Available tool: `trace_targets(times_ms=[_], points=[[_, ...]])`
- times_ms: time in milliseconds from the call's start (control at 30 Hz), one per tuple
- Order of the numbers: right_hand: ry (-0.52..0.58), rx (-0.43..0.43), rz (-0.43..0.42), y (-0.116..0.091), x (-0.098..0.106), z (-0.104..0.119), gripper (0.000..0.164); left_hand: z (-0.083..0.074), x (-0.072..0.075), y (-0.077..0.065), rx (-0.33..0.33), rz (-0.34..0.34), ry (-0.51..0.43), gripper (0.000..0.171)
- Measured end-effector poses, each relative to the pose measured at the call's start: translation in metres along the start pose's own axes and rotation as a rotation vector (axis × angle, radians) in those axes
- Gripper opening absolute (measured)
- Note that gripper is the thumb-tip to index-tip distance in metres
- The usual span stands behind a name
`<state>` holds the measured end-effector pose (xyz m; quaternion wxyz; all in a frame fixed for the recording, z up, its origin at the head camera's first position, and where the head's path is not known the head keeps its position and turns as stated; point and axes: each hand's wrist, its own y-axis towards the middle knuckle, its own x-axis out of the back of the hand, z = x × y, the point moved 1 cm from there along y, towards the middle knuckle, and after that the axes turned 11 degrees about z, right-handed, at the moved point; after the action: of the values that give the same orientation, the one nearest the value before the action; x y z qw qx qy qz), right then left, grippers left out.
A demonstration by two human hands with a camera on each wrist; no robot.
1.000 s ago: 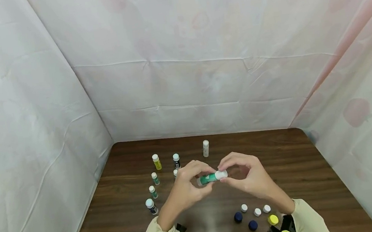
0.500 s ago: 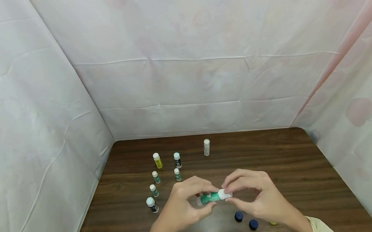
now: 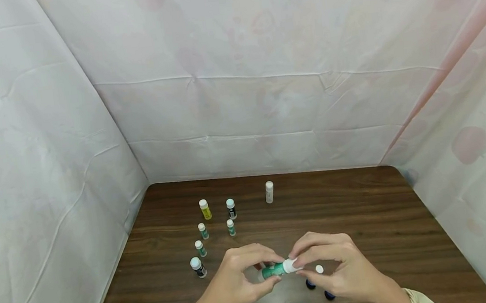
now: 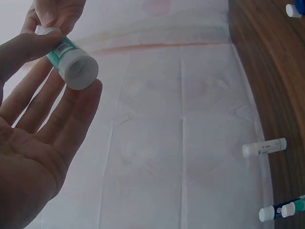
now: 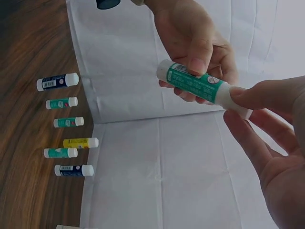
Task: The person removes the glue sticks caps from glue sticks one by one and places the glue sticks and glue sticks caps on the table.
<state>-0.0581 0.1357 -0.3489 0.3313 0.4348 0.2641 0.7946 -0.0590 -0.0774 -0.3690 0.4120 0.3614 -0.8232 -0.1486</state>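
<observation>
A glue stick (image 3: 274, 270) with a green label is held level between both hands, over the near part of the table. My left hand (image 3: 239, 279) pinches its green barrel between thumb and fingers; in the left wrist view the round white end (image 4: 82, 72) points out past the fingers. The right hand (image 3: 341, 265) grips the white cap end (image 3: 290, 265) with thumb and fingertips. Seen from the right wrist, the label (image 5: 195, 82) faces up and the cap meets the barrel.
On the wooden table (image 3: 390, 214), several glue sticks stand at the left: a yellow one (image 3: 205, 209), dark blue ones (image 3: 198, 267) and small green ones (image 3: 201, 248). A white one (image 3: 269, 192) stands at the back. Loose caps, one white (image 3: 319, 269) and two blue, lie partly behind the right hand.
Both hands have come down toward the table's near side with the glue stick between them. The right hand now covers some of the loose caps. The standing glue sticks have not moved.
</observation>
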Motion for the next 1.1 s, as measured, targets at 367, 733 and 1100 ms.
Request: trace_targets(times_ms=[367, 733, 1100], points=[[-0.046, -0.077, -0.014, -0.009, 0.018, -0.005, 0.013, 0.037, -0.009, -0.027, 0.157, -0.142, -0.013, 0.034], [-0.113, -0.303, 0.008, -0.048, 0.026, -0.043, 0.045, 0.038, -0.001, -0.025, 0.367, -0.358, -0.07, 0.031], [-0.188, -0.588, -0.015, -0.081, 0.031, -0.07, 0.03, 0.09, -0.014, -0.045, 0.557, -0.506, -0.157, 0.029]])
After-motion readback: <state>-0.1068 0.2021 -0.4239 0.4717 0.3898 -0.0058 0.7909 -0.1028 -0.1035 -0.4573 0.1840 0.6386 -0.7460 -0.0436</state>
